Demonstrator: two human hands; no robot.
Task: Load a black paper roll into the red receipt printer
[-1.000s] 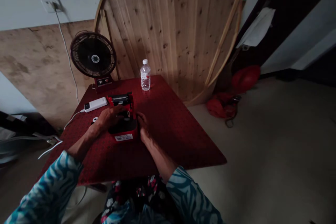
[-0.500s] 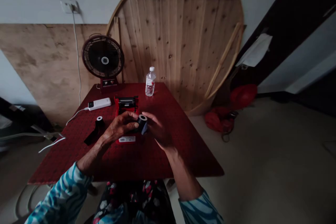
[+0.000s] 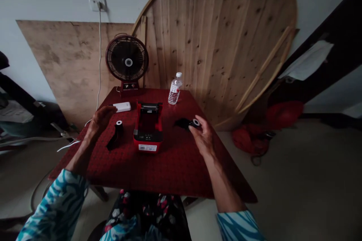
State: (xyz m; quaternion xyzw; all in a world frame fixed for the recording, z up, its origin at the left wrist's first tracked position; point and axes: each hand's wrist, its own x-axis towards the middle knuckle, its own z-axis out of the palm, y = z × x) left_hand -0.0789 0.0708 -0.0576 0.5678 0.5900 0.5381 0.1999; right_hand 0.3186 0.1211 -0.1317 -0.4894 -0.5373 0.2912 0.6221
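Red patterned tablecloth across the table, and an open red printer sits right in the middle of it; working left to right, the left hand is out well left of the printer, empty and loosely open, its fingers just beside a white power bank; a white cord runs down over the table edge left of the printer, and a careless sweep of that hand could snag it and drag the power bank along; closer in, just left of the printer, an upright black roll stands with its black tail lying out, and one nudge could tip it over and set it unwinding; behind the printer, a plastic water bottle stands clear of both hands; well right of the printer, the right hand pinches a small black roll between its fingers, a loose black tail trailing toward the printer; slack fingers could drop that roll and let it unspool.
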